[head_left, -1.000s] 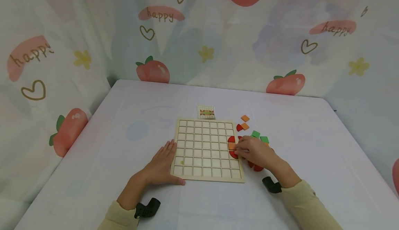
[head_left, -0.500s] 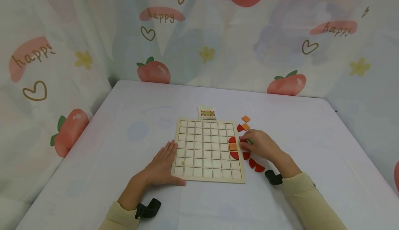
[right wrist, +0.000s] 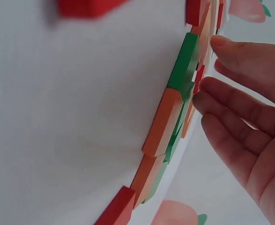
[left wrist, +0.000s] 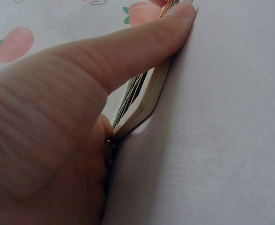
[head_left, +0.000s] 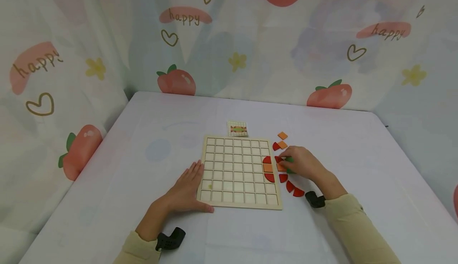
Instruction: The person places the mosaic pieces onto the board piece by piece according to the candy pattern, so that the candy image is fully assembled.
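Note:
In the head view, a square wooden grid board [head_left: 239, 205] lies on the table. My left hand [head_left: 184, 190] rests along its left side, fingers straight and thumb at the front corner; the left wrist view shows that thumb across the board's edge. Two red rounded tiles and an orange square tile [head_left: 268, 168] lie in the board's right column. Just right of the board, my right hand [head_left: 304, 162] hovers low with thumb and fingers apart, fingertips right at a red tile [head_left: 278, 159]. Green tiles [right wrist: 184, 61] and orange tiles lie beneath it, partly hidden by the hand.
A small patterned card [head_left: 237, 129] stands behind the board. Loose orange tiles [head_left: 282, 136] and a red tile [head_left: 276, 146] lie at the back right. Several red quarter-round tiles [head_left: 298, 192] lie at the front right. A printed cloth [head_left: 250, 77] hangs behind the table.
My right hand has drawn back from the board's right edge to the loose tiles beside it, uncovering the red and orange tiles on the board. The left hand has stayed put.

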Motion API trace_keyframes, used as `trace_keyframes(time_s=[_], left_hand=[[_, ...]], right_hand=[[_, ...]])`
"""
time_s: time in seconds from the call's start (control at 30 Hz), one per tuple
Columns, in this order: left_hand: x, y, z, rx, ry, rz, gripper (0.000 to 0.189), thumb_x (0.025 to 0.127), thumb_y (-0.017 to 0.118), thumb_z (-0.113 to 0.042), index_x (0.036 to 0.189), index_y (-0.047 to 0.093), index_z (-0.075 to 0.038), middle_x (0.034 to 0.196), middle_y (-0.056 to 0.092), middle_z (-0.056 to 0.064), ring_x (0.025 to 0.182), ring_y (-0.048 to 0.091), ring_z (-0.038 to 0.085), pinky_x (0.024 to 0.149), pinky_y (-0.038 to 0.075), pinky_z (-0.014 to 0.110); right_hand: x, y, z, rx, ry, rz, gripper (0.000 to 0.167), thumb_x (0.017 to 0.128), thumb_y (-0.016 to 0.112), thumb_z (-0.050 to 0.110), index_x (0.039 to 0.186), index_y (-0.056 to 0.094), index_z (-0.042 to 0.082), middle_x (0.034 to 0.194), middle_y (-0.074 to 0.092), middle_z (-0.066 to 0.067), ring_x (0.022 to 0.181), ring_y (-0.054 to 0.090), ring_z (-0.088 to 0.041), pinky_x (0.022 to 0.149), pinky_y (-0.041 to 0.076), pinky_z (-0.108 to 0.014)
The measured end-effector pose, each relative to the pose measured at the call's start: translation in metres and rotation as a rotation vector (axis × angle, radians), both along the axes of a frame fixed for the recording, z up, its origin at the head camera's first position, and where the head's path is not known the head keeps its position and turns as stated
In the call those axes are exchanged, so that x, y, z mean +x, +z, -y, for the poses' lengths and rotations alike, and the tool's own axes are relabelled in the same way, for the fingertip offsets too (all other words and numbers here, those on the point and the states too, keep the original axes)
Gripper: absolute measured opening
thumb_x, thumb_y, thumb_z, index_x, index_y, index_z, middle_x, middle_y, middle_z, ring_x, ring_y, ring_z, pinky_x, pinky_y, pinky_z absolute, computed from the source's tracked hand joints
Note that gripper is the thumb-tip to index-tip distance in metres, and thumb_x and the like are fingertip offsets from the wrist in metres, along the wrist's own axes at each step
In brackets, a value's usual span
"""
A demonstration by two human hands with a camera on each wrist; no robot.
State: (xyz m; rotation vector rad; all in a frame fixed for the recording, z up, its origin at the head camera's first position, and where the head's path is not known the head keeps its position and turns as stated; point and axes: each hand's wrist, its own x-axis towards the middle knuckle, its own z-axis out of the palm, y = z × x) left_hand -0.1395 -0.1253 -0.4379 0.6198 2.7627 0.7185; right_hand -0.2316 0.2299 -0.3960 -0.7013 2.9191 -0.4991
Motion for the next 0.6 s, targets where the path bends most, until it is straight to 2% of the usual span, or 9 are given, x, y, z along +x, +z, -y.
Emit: trace_keyframes(time_s=[0.3,0.6], left_hand=[[0.0,-0.0004,0.0,-0.001,0.006,0.001,0.126,0.063,0.068,-0.068,0.145,0.003,0.002,0.152,-0.002,0.014,0.138,-0.005,0.023,0.109,0.004,0.04],[0.0,-0.0005,0.0003,0.001,-0.001,-0.002,0.126,0.063,0.067,-0.068,0.145,0.003,0.003,0.152,-0.002,0.014,0.138,-0.005,0.023,0.109,0.004,0.04]], right_hand=[[-0.0031,0.0035,-0.0046,0.036,-0.105,0.094,0.027,0.083,0.069,0.012,0.104,0.067,-0.004,0.097,0.065,-0.012,0.086,0.057,-0.025,0.079,0.049,-0.042],[-0.0048,0.0026,-0.0081,0.05,-0.16,0.111,0.026,0.081,0.07,0.01,0.104,0.067,-0.004,0.094,0.063,-0.012,0.084,0.054,-0.025,0.078,0.049,-0.042]])
